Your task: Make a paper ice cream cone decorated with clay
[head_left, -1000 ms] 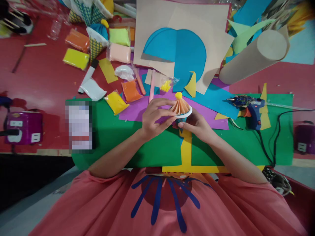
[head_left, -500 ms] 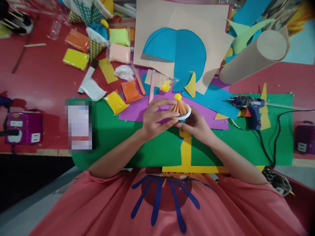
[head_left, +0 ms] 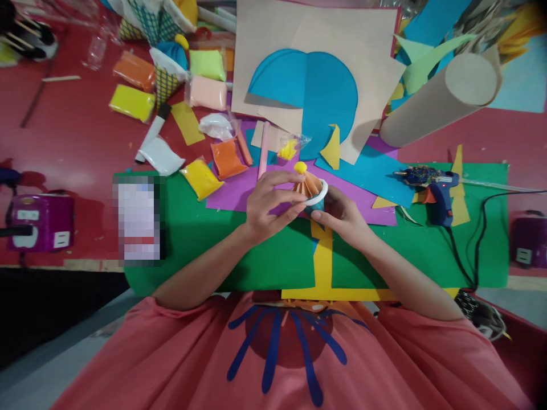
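A small craft cupcake (head_left: 315, 196) is held between both hands over the green mat. It has a blue base, a white rim, a pleated orange paper top and a yellow ball at its tip, and it leans to the left. My left hand (head_left: 273, 205) grips the pleated top and rim from the left, fingers curved. From the right, my right hand (head_left: 344, 219) closes on the blue base, its thumb in front; the other fingers are partly hidden behind. Under the hands lie a purple sheet (head_left: 233, 193) and a yellow paper strip (head_left: 323, 262).
A blue glue gun (head_left: 440, 193) with a cord lies at the right of the green mat (head_left: 192, 267). Several clay packets (head_left: 228, 158) and a marker (head_left: 154, 132) are at left. Blue cut paper (head_left: 331, 85) lies behind; a rolled beige tube (head_left: 444, 99) is back right.
The cupcake has tilted and shifted slightly left, its yellow tip moving left and more of its blue base showing. Both hands keep hold of it.
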The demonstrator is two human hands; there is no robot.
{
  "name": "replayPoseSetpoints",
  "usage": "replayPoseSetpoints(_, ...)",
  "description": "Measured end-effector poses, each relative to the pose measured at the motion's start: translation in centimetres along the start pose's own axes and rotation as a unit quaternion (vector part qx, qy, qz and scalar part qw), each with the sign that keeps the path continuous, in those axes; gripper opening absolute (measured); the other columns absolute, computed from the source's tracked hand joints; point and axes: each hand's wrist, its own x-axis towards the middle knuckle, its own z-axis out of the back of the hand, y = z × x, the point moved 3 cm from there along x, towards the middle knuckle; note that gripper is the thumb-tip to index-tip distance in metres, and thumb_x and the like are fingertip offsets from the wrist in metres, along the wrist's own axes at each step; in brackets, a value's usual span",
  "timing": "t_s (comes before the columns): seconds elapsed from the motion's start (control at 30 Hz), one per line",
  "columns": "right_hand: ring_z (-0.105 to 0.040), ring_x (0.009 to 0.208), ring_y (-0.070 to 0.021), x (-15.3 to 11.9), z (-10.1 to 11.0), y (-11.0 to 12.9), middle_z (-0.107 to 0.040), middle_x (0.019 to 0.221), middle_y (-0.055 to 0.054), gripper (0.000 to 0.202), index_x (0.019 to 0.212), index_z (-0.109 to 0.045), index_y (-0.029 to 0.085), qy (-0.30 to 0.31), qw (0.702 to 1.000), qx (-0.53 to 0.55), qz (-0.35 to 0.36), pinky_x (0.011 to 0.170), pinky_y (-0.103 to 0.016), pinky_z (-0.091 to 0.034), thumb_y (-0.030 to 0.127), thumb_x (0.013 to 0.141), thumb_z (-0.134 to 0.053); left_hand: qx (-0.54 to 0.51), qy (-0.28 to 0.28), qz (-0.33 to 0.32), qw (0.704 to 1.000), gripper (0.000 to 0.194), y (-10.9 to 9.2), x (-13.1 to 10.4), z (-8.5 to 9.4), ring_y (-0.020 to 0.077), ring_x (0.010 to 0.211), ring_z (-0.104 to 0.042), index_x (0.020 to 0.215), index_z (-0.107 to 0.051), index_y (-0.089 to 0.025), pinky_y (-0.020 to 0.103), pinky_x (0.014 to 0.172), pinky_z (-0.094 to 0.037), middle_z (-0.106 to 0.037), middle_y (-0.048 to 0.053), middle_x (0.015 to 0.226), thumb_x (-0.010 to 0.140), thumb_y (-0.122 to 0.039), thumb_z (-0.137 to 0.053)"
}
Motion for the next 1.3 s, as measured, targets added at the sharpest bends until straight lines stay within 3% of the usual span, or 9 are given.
replayPoseSetpoints(0.13, -0.066, 0.097, -0.0202, 0.06, 0.16, -0.03, -0.067, 0.105, -0.005, 0.055, 0.113, -0.053, 0.024, -0.016, 1.0, 0.01, -0.005, 0.086, -0.036, -0.055, 0.055, 0.074, -0.077, -0.003, -0.011, 0.015, 1.0, 0.017, 0.12, -0.1, 0.01, 0.0161, 0.103, -0.067, 0.096, -0.063, -0.022, 0.032, 0.087, -0.056, -0.071, 0.004, 0.107, 0.09, -0.038, -0.063)
replayPoseSetpoints(0.43, -0.066, 0.093, -0.018, 0.16, 0.31, -0.09, -0.066, 0.099, -0.003, 0.055, 0.107, -0.055, 0.023, -0.039, 0.998, 0.047, -0.029, 0.084, -0.033, -0.056, 0.051, 0.068, -0.083, 0.017, -0.01, 0.032, 0.999, 0.017, 0.42, -0.09, -0.16, 0.0144, 0.101, -0.068, 0.086, -0.064, -0.021, 0.03, 0.087, -0.056, -0.071, 0.003, 0.105, 0.09, -0.037, -0.065)
replayPoseSetpoints(0.7, -0.068, 0.064, -0.0129, 0.11, 0.15, 0.17, -0.069, 0.087, -0.002, 0.049, 0.102, -0.063, 0.018, 0.044, 0.968, 0.201, -0.144, 0.057, -0.025, -0.058, 0.052, 0.071, -0.08, 0.003, -0.024, 0.043, 0.999, 0.017, 0.39, -0.16, -0.36, 0.016, 0.098, -0.069, 0.085, -0.063, -0.024, 0.033, 0.082, -0.058, -0.071, 0.002, 0.103, 0.092, -0.04, -0.062)
replayPoseSetpoints(0.9, -0.069, 0.07, -0.0132, 0.21, 0.3, 0.17, -0.069, 0.092, -0.002, 0.049, 0.106, -0.061, 0.02, 0.017, 0.977, 0.18, -0.114, 0.069, -0.029, -0.062, 0.047, 0.07, -0.082, -0.038, -0.02, 0.054, 0.998, 0.019, 0.51, -0.4, -0.5, 0.0187, 0.103, -0.068, 0.101, -0.06, -0.024, 0.038, 0.085, -0.059, -0.071, 0.005, 0.109, 0.093, -0.041, -0.06)
replayPoseSetpoints(1.0, -0.068, 0.072, -0.0128, 0.3, 0.29, -0.04, -0.068, 0.096, -0.001, 0.048, 0.108, -0.061, 0.022, 0.012, 0.982, 0.162, -0.093, 0.071, -0.03, -0.062, 0.046, 0.072, -0.081, -0.023, -0.017, 0.033, 0.999, 0.019, 0.56, -0.37, -0.55, 0.0176, 0.101, -0.068, 0.099, -0.062, -0.025, 0.037, 0.083, -0.059, -0.071, 0.003, 0.108, 0.092, -0.042, -0.061)
replayPoseSetpoints(1.3, -0.062, 0.098, -0.0187, 0.47, 0.42, -0.23, -0.064, 0.107, -0.003, 0.05, 0.11, -0.06, 0.025, -0.019, 0.995, 0.08, -0.05, 0.077, -0.031, -0.06, 0.053, 0.072, -0.079, -0.015, 0.005, 0.064, 0.998, 0.011, 0.69, -0.47, -0.44, 0.0155, 0.107, -0.066, 0.092, -0.065, -0.024, 0.033, 0.091, -0.055, -0.069, 0.002, 0.113, 0.091, -0.034, -0.065)
